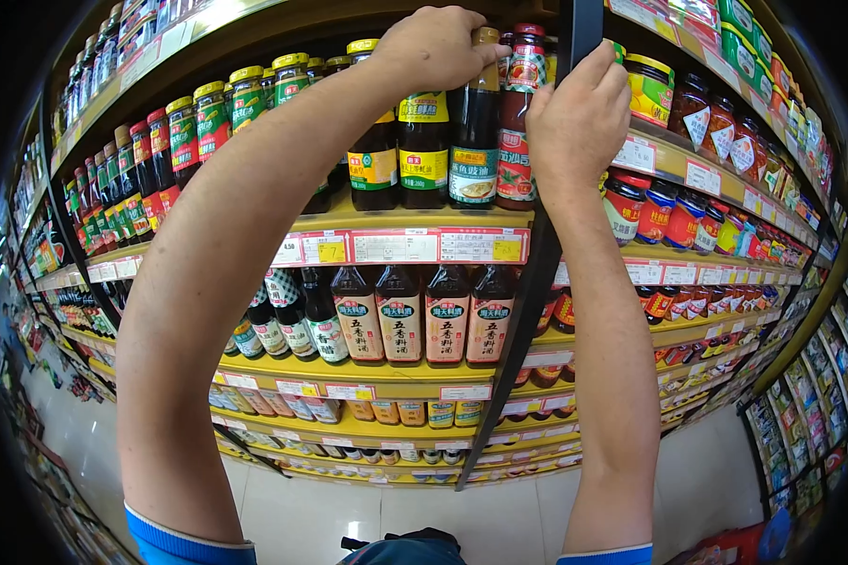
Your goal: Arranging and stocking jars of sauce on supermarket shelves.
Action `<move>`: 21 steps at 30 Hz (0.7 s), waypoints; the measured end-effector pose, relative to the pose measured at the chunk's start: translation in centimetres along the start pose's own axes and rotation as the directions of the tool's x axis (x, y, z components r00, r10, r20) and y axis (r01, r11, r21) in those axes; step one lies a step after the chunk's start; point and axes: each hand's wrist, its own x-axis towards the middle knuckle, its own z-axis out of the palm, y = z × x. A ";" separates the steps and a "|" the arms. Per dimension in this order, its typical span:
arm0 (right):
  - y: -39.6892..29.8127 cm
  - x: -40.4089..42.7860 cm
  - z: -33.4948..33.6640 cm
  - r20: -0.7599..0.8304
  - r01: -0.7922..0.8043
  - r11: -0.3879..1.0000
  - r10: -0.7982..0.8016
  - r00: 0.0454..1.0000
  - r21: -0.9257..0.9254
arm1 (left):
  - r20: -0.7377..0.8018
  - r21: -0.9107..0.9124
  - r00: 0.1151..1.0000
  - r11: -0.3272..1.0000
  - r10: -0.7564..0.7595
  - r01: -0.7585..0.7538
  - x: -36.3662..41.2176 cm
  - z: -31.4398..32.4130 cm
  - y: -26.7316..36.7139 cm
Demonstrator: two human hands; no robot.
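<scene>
My left hand (434, 46) reaches up across the shelf, its thumb and fingers around the gold-wrapped neck of a dark sauce bottle (473, 173) with a teal and white label. That bottle stands upright at the front of the shelf. On its right is a red-capped ketchup bottle (516, 152); on its left are oyster sauce bottles (423, 166) with yellow labels. My right hand (583, 116) is closed around a black shelf upright (588, 25), right of the ketchup. Its fingertips are partly hidden behind the post.
Cooking wine bottles (399, 318) line the shelf below, under a price-tag rail (396, 246). Past the upright stand sauce jars (649, 88). More bottles (184, 138) run off to the left. Below lies a tiled floor (311, 505), with another rack (805, 417) at right.
</scene>
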 end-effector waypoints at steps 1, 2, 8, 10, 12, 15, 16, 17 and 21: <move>0.0 0.0 0.0 0.003 -0.002 1.000 0.002 1.000 0.003 | -0.003 -0.027 1.000 1.000 0.013 -0.013 -0.3 -0.1 0.1; -0.1 0.0 -0.1 0.007 -0.003 1.000 0.003 1.000 0.005 | -0.007 -0.054 1.000 0.998 0.025 -0.026 -0.6 -0.1 0.2; 0.1 0.1 -0.1 -0.018 0.040 0.999 -0.040 0.999 -0.011 | 0.002 -0.039 1.000 0.999 -0.003 0.003 -0.4 -0.1 0.5; 0.3 0.0 0.1 -0.023 0.046 0.999 -0.046 0.999 -0.014 | -0.002 -0.031 1.000 0.999 0.023 -0.023 -0.4 -0.1 0.3; 0.1 0.0 0.1 -0.029 0.049 0.999 -0.050 0.998 -0.012 | -0.005 -0.017 0.999 0.999 0.048 -0.048 -0.1 0.1 -0.3; 0.0 0.1 0.0 -0.028 0.049 0.999 -0.049 0.998 -0.006 | -0.066 0.060 0.998 0.998 -0.006 0.010 0.3 0.0 -0.8; -0.1 0.1 0.0 -0.025 0.045 0.999 -0.045 0.999 -0.001 | -0.034 0.078 0.999 0.996 -0.029 0.031 0.3 -0.4 -1.1; -0.1 0.1 0.0 -0.021 0.042 0.999 -0.042 0.999 0.003 | -0.002 0.095 0.999 0.994 -0.052 0.052 0.1 -0.8 -1.2; 0.2 0.1 0.0 -0.023 0.042 0.999 -0.042 0.999 -0.003 | 0.109 0.076 0.989 0.993 -0.103 0.095 -1.0 -2.4 -0.3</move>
